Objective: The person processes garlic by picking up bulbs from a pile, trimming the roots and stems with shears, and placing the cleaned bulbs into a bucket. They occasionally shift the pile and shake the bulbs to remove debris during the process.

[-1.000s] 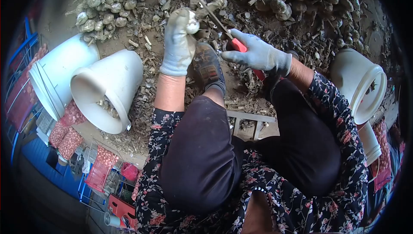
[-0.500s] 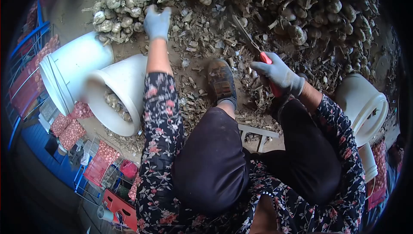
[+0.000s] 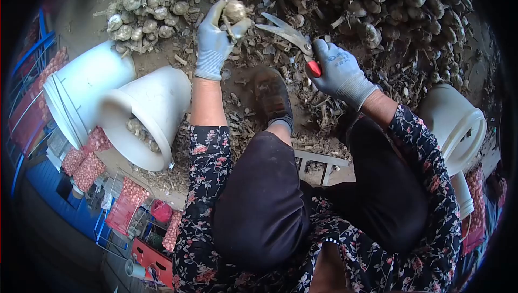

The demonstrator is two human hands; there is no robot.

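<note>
A garlic bulb [image 3: 235, 11] is held in my gloved left hand [image 3: 217, 39], up over the littered ground, with its stem pointing down past my fingers. My gloved right hand [image 3: 341, 72] grips red-handled shears [image 3: 288, 33], whose blades are spread and point left toward the bulb without touching it. At the upper left lies a pile of garlic bulbs [image 3: 154, 15]. A larger heap of garlic with stems [image 3: 399, 7] fills the upper right.
White buckets lie tipped at the left, one [image 3: 160, 96] with garlic inside, and another [image 3: 458, 126] at the right. My boot [image 3: 271, 94] rests among cut stems. Red net bags of bulbs [image 3: 89, 171] and a red crate [image 3: 151, 260] are at lower left.
My left hand has come away from the pile and turned, now with a bulb in it. The shears have opened and moved up and left with my right hand.
</note>
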